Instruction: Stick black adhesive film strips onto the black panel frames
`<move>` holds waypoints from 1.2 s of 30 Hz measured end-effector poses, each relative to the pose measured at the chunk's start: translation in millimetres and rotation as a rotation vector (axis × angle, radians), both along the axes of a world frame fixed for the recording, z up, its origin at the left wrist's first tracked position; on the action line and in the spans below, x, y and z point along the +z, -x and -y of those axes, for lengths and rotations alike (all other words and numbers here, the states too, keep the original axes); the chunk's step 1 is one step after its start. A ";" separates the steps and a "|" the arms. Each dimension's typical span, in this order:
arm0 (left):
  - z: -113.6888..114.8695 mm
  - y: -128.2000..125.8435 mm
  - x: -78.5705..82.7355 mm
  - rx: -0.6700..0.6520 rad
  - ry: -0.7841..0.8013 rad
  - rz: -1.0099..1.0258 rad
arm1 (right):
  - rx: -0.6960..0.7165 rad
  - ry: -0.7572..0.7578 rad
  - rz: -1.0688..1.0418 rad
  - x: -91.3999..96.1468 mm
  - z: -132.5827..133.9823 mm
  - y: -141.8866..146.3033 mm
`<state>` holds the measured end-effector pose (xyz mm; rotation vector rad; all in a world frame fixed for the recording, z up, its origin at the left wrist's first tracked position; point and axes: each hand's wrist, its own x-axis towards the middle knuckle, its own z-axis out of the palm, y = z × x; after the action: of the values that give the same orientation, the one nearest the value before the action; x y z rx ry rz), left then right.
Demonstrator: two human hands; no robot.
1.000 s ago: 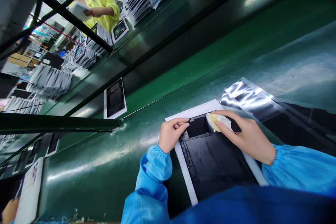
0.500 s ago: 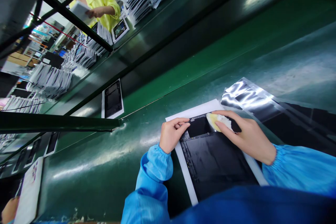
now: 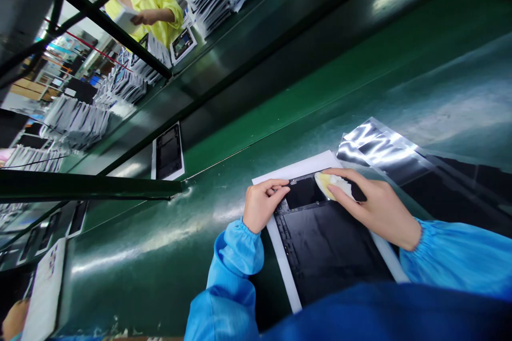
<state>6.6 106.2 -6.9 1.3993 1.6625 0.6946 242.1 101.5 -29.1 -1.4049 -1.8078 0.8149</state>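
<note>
Bright blue sleeves [image 3: 452, 253], gathered cuffs [image 3: 245, 229]

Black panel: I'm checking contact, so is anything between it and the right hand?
Yes: a yellowish pad, pinched in the right hand, sits between it and the black panel, near its far end. The hand's underside is hidden.

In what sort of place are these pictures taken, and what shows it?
Probably an electronics assembly workshop: a long green work surface, a black panel with small fittings along its edge, and stacks of white-edged pieces on the far side.

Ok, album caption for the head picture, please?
Right hand holds a pale pad over a dark panel, left hand at the panel's edge.
</note>
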 end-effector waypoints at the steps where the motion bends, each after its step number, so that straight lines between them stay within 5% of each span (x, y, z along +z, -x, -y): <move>1: -0.1 0.1 0.0 -0.001 0.000 0.000 | 0.004 -0.012 0.005 -0.3 -0.1 0.2; 8: 1.3 0.7 0.2 -0.043 -0.044 -0.065 | 0.031 -0.108 -0.012 -0.5 -1.5 0.7; 23: 5.8 -5.5 9.9 -0.189 -0.135 -0.441 | 0.026 0.012 0.007 -3.5 -0.7 -1.2; 31: 16.9 -18.0 17.5 -0.364 -0.314 -0.974 | 0.034 -0.008 0.010 -2.0 -1.8 -0.7; 36: 31.1 -5.1 15.4 -0.497 -0.493 -1.160 | 0.044 -0.013 -0.002 -1.8 -3.0 -0.4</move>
<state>11.7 75.1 8.5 2.7777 1.8344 -0.0950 242.5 104.5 -30.9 -1.3605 -1.8451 0.8254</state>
